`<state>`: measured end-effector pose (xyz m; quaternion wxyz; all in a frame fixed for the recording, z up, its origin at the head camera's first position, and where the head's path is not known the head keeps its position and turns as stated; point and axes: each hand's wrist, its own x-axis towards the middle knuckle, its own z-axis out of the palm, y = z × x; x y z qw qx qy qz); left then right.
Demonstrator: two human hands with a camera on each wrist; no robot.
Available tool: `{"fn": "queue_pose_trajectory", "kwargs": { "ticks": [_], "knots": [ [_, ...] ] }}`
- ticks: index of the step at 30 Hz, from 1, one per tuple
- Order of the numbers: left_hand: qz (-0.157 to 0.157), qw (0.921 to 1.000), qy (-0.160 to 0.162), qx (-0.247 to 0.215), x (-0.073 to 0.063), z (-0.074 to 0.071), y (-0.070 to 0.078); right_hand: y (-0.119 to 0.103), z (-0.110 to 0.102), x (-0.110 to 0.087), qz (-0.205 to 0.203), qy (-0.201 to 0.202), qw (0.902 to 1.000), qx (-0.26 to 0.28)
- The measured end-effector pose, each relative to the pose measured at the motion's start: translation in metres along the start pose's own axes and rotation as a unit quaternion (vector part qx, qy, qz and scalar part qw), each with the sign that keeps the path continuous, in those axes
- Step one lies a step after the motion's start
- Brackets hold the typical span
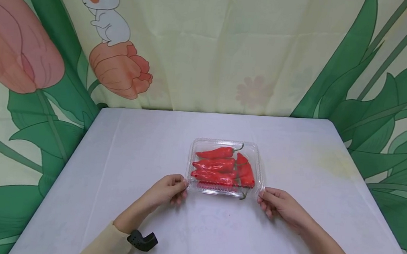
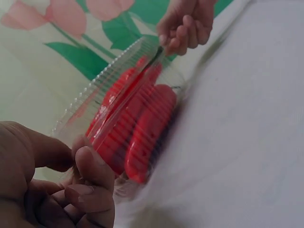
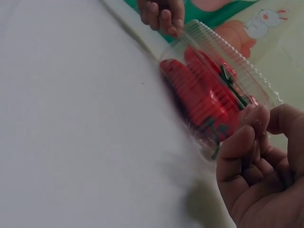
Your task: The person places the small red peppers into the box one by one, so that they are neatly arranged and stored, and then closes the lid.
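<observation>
A clear plastic clamshell box (image 1: pixel 228 143) with several red peppers (image 1: pixel 216 164) inside sits near the middle of the table. Its lid lies over the peppers, and one green stem (image 1: pixel 244 196) pokes out past the front edge. My left hand (image 1: pixel 170 188) pinches the box's front left corner between thumb and fingers. At the front right corner, my right hand (image 1: pixel 277 202) grips the rim the same way. Both wrist views show the ribbed side wall (image 2: pixel 102 76) and the curled fingers (image 3: pixel 237 142) at the corners.
The table (image 1: pixel 144 138) wears a white cloth. Behind it hangs a curtain (image 1: pixel 209 55) printed with tulips and a white rabbit. Black wrist cameras (image 1: pixel 142 240) sit at both sleeves.
</observation>
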<state>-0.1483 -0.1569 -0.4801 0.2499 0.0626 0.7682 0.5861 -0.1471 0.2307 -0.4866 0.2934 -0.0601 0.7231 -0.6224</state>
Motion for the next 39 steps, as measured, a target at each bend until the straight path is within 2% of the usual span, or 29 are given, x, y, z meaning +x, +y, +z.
{"fn": "queue_pose_trajectory", "kwargs": {
  "ticks": [6,15,21,31,35,39],
  "knots": [
    [-0.003,0.9997,0.012,0.021,-0.003,0.002,0.002,0.0,0.006,0.001,0.004,0.022,0.9997,0.005],
    [-0.017,0.9993,0.023,0.023,-0.001,0.004,-0.005,0.007,0.003,0.001,-0.012,-0.018,0.9997,0.01],
    [-0.003,0.9994,0.026,0.023,0.0,0.007,-0.005,0.008,0.004,0.0,-0.02,0.014,0.9996,0.017],
    [-0.005,0.9992,0.032,0.025,-0.001,0.009,-0.003,0.013,0.013,0.001,-0.015,0.036,0.9981,0.049],
    [-0.006,0.9987,0.026,0.043,-0.001,0.004,-0.001,0.008,0.007,0.003,-0.015,0.023,0.9996,0.007],
    [-0.015,0.9949,0.026,0.096,0.001,-0.01,0.006,0.001,-0.005,0.008,-0.022,0.043,0.9943,-0.095]
  ]
}}
